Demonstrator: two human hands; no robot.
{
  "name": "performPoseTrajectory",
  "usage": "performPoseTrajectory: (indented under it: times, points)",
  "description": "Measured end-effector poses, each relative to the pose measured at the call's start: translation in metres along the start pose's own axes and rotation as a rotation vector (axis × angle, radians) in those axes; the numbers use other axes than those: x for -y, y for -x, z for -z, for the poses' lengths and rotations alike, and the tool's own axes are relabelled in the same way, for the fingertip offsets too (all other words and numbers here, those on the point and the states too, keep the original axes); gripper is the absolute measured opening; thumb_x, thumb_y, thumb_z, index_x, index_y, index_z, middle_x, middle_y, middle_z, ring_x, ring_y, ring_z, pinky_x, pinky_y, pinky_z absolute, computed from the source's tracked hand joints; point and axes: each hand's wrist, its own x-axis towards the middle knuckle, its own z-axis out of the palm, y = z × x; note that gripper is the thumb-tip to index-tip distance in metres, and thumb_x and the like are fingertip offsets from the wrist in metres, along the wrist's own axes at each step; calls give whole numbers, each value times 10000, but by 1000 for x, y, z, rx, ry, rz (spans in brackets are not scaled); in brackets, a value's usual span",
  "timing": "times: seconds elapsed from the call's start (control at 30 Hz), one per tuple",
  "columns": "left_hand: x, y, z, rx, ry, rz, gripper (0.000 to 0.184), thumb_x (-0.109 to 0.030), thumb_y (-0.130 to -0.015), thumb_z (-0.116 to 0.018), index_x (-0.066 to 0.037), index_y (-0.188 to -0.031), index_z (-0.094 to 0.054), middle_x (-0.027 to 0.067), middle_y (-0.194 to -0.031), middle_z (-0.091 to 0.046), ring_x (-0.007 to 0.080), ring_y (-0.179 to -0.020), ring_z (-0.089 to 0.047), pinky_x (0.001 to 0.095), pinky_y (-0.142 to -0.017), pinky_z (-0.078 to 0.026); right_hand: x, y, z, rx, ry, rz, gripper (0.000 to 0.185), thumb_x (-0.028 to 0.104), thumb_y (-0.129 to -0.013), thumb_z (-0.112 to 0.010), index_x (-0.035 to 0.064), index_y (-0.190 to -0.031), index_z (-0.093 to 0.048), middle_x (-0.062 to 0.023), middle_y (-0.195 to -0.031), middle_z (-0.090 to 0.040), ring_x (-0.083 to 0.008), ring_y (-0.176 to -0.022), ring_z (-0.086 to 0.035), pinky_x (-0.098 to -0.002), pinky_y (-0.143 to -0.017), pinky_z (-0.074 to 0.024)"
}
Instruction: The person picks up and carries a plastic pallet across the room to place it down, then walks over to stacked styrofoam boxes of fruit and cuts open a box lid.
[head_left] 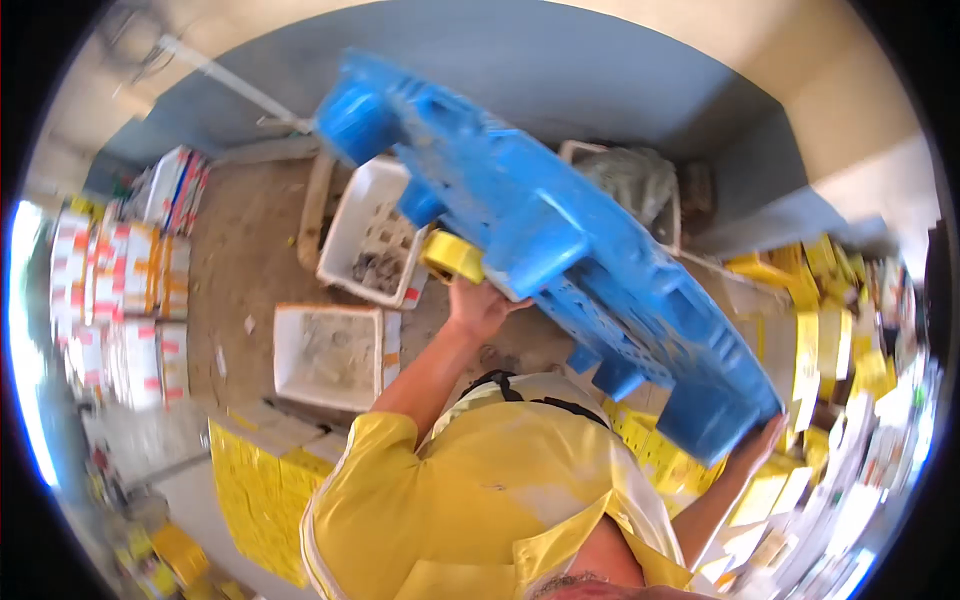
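A blue plastic pallet (610,245) is held up off the floor, tilted, slanting from upper left to lower right in front of me. My left hand (481,306) is closed at its near edge, beside one of the pallet's feet. A roll of yellow tape (453,256) sits at the same hand, against the pallet; exactly how the fingers hold it is hidden. My right hand (762,445) grips the pallet's lower right corner, with its fingers partly out of sight behind the edge.
Two white foam boxes (327,356) stand on the brown floor (240,250) at left. Another white box with plastic sheeting (635,185) is by the grey wall (560,70). Stacked white cartons (120,270) rise at far left. Yellow boxes (805,350) crowd the right; yellow-wrapped boxes (255,485) lie lower left.
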Motion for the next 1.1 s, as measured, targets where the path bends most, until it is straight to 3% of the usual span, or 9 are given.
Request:
performPoseTrajectory:
  times: [0.13, 0.17, 0.2, 0.27, 0.37, 0.57, 0.73, 0.9, 1.1]
  points:
    - [15, -11, -4, 89, 64, 29, 624, -536, -877, -314, -139, -1352, -393, 125, -1338, -470, 412, -1152, -498, 545, -872, -451, 1, -3, -16, -176, 144, -23, 629, 441, -934, -474, 48, -1401, -322, -75, -1320, -416, -188, -1184, -404, -324, -1025, -299]
    - [20, -10, -7, 110, 39, 15, 631, -541, -878, -316, -131, -1350, -398, 131, -1317, -490, 431, -1125, -517, 520, -840, -488, -9, -11, -4, -103, 30, -2, 645, 444, -921, -498, 71, -1415, -316, -31, -1312, -420, -151, -1096, -436, -293, -904, -381]
    - [22, -10, -11, 103, 35, 27, 632, -549, -876, -321, -125, -1336, -413, 142, -1286, -516, 438, -1095, -538, 493, -783, -528, -10, -11, -9, -162, 45, 29, 641, 449, -924, -491, 78, -1418, -318, -25, -1290, -429, -137, -1045, -438, -261, -881, -367]
    - [25, -14, -7, 149, -28, 28, 710, -589, -851, -378, -139, -1396, -322, 189, -1358, -422, 490, -1158, -460, 487, -795, -533, -11, -15, -6, -112, 85, -53, 589, 463, -926, -482, 78, -1364, -399, -3, -1118, -504, -113, -926, -453, -236, -797, -368]
    - [34, -11, -13, 48, -82, -17, 692, -516, -844, -480, -117, -1387, -326, 207, -1324, -447, 507, -1111, -486, 463, -756, -556, -5, -13, -16, -169, 109, -40, 418, 453, -937, -467, 119, -1182, -526, 63, -776, -416, -64, -646, -356, -221, -560, -294]
    - [33, -44, -40, 32, -140, 16, 684, -535, -875, -428, -58, -1360, -356, 215, -1302, -468, 478, -1123, -493, 448, -733, -564, -2, -57, -33, -81, -23, 19, 364, 446, -925, -497, 137, -1103, -568, 70, -696, -393, -47, -583, -343, -211, -512, -266]
    - [29, -96, -49, 39, -115, 57, 646, -530, -865, -410, -89, -1336, -385, 172, -1318, -464, 456, -1146, -487, 516, -831, -498, 10, -118, -61, -19, -58, -20, 325, 452, -918, -509, 147, -1003, -582, 83, -736, -418, -37, -643, -357, -200, -565, -291]
    - [36, -135, -69, 50, -164, 24, 641, -517, -862, -395, -103, -1348, -342, 120, -1369, -405, 423, -1199, -452, 527, -900, -441, 9, -181, -80, 88, -53, 14, 438, 479, -904, -522, 88, -1097, -562, 26, -875, -521, -73, -764, -456, -221, -680, -380]
    - [57, -205, -99, 117, -63, -4, 596, -494, -880, -388, -146, -1359, -320, 121, -1407, -336, 475, -1258, -356, 537, -1009, -361, -14, -280, -106, 131, -21, 80, 511, 492, -875, -559, 78, -1173, -515, -49, -1042, -552, -137, -942, -512, -270, -823, -419]
